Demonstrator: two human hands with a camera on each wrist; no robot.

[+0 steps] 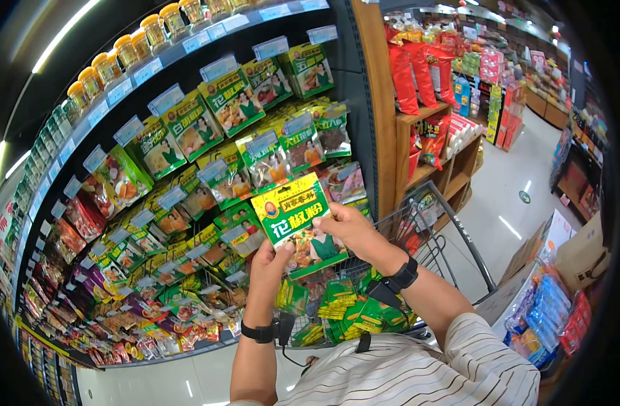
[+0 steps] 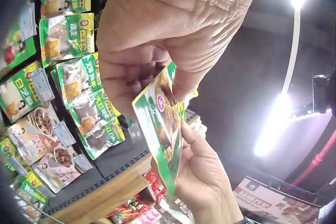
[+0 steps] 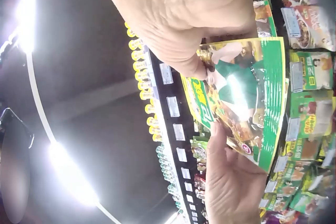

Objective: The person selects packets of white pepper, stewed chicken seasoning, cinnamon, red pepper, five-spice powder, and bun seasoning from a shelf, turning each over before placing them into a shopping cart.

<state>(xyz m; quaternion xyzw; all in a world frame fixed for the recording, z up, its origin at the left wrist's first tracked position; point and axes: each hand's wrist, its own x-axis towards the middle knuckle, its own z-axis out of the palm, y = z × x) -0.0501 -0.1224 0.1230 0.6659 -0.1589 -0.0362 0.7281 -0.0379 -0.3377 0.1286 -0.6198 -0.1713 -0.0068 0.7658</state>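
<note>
Both hands hold up a green and yellow seasoning packet [image 1: 301, 223] before the shelf. The left hand [image 1: 270, 267] pinches its lower left edge, thumb on the front. At the right edge the right hand [image 1: 357, 233] grips it, thumb also on the front. In the left wrist view the packet [image 2: 160, 124] appears nearly edge-on between the left hand [image 2: 168, 29] above and the right hand [image 2: 202, 174] below. The right wrist view shows the packet's front [image 3: 241, 87], with the right hand [image 3: 184, 14] above and the left hand [image 3: 231, 182] below.
Hanging seasoning packets [image 1: 235, 101] fill the shelf at left, under a row of yellow-capped jars [image 1: 127, 49]. A wire shopping cart [image 1: 469, 247] stands at right, near a heap of green packets [image 1: 350, 308]. Wooden shelving [image 1: 458, 183] and bagged goods [image 1: 546, 311] lie further right.
</note>
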